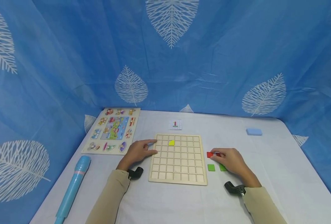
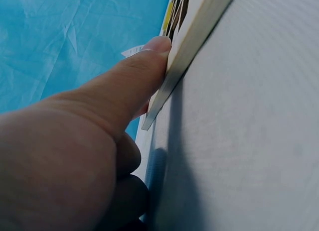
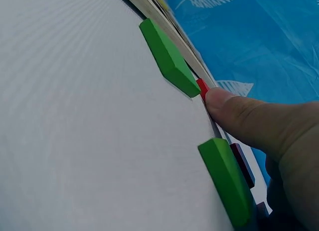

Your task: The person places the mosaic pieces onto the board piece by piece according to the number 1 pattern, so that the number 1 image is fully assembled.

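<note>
A square wooden grid board (image 1: pixel 153 179) lies flat, with a yellow piece (image 1: pixel 171 142) in one of its upper cells. At its left edge rests my left hand (image 1: pixel 138 151), index finger and thumb stretched onto the frame. In the left wrist view the thumb (image 2: pixel 132 76) presses on the board's side (image 2: pixel 192 47). Right of the board, my right hand (image 1: pixel 229 158) pinches a red square tile (image 1: pixel 209 155) between thumb and index finger. Another red tile (image 1: pixel 218 154) shows partly under that hand. Two green tiles lie nearer me, one whole (image 1: pixel 211 167) and one partly covered (image 1: pixel 222 168).
A small card (image 1: pixel 175 124) printed with a coloured grid pattern lies behind the board. To the left are a picture puzzle board (image 1: pixel 99 146) and a blue tube-like stick (image 1: pixel 73 188). A light blue block (image 1: pixel 254 132) sits at the back right, before the blue curtain (image 1: pixel 210 62).
</note>
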The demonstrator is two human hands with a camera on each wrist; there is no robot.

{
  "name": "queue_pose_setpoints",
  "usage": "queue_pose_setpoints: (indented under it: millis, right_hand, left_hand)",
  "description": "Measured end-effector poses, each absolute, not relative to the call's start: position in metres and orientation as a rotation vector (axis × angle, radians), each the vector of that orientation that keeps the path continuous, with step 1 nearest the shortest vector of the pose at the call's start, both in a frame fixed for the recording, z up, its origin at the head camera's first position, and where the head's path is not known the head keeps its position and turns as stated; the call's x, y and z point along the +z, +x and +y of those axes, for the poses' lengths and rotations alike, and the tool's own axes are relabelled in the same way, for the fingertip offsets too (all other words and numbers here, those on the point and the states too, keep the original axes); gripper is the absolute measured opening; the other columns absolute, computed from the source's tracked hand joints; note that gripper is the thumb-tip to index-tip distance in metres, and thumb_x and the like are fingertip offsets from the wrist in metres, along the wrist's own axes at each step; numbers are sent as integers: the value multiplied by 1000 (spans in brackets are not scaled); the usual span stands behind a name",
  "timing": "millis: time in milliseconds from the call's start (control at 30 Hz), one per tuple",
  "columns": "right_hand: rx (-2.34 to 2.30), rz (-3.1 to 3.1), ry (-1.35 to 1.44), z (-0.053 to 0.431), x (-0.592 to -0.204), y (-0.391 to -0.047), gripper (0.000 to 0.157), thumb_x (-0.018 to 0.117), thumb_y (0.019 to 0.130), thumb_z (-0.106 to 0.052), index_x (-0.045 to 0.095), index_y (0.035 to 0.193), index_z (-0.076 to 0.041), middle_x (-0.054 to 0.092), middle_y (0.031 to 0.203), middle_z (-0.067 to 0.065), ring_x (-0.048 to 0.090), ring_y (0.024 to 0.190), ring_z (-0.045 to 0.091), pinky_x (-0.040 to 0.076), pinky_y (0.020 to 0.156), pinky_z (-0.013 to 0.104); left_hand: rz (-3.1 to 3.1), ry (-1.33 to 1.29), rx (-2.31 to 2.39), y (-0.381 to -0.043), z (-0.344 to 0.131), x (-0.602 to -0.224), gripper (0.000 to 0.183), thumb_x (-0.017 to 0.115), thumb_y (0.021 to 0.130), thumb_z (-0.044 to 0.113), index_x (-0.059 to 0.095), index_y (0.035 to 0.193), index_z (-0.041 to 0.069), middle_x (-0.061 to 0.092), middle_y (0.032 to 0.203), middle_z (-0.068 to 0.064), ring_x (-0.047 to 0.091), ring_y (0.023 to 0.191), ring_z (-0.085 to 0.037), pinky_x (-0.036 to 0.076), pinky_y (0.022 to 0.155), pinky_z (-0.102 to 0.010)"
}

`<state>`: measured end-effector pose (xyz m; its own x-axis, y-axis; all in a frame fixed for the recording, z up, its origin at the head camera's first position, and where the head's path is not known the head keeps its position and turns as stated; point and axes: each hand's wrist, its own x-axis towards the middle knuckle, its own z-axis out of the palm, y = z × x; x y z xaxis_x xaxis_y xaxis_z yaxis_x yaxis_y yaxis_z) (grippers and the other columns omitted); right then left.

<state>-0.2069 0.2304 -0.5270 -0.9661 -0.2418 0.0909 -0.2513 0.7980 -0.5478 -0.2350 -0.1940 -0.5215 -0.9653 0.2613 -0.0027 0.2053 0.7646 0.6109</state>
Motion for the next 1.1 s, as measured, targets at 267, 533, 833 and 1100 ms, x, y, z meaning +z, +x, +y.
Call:
queue_pose_setpoints:
  millis: [267,533,833,1100]
  right_hand:
    - [1126,-2900,364,235,-526,-207,28,80,91,-30,77,114,-14,38,59,-7,37,53,11,29,51,28]
    - [1167,-2894,403,236,-528,-203,27,80,91,-28,77,113,-13,40,59,-8,38,53,10,32,52,27]
    - [1157,-2870,433,238,-526,-206,27,80,91,-34,78,111,-16,40,58,-9,36,53,8,32,52,27]
    - [1089,-2869,448,236,-519,-204,26,79,91,-34,78,111,-17,39,56,-8,33,50,8,30,50,27]
  left_hand:
    - [2875,375,1004,-236,-193,-517,57,81,86,47,67,138,27,43,59,5,33,52,-11,28,52,-29]
    - [2860,363,981,-231,-194,-521,58,81,86,47,67,138,27,43,59,6,34,52,-10,29,52,-28]
    - [2875,401,1025,-231,-197,-523,57,81,87,46,67,138,26,43,58,7,33,51,-10,29,52,-28]
    - [2876,407,1003,-231,-197,-525,58,80,87,48,66,139,26,42,57,7,33,51,-10,28,52,-28]
